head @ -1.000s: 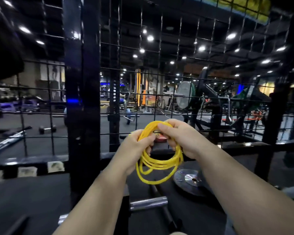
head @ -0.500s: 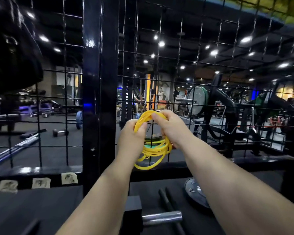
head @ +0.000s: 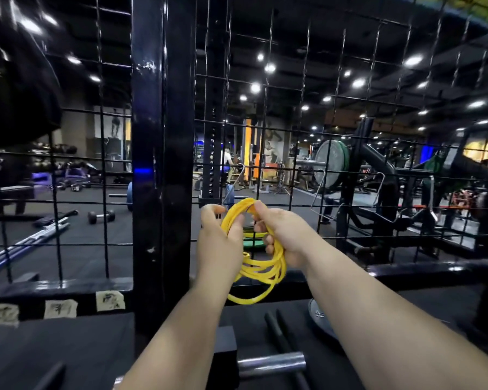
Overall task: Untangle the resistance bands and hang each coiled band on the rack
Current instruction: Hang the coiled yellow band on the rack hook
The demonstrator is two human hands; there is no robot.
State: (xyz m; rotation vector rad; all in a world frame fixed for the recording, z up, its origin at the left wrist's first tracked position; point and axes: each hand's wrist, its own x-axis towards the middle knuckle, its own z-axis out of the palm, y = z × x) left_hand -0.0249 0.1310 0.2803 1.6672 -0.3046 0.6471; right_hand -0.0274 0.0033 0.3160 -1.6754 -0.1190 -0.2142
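Note:
A yellow resistance band [head: 261, 273] hangs in several loose coils between my hands, in front of a black wire-grid rack [head: 302, 153]. My left hand [head: 219, 243] grips the left side of the coil near its top. My right hand [head: 279, 235] pinches the top of the coil and has its fingers curled through the loops. Thin metal hooks [head: 233, 187] hang on the grid just above the hands. The coil's top lies a little below the nearest hook, apart from it.
A thick black upright post [head: 162, 164] stands just left of my hands. Below are a chrome bar end [head: 271, 363], black bars and a weight plate [head: 317, 315]. More hooks [head: 320, 190] hang to the right. Gym machines, dumbbells and a person show behind the grid.
Both hands have lifted the yellow coil upward toward the grid and its hooks. The view has tilted up and shifted left, so the post sits more central.

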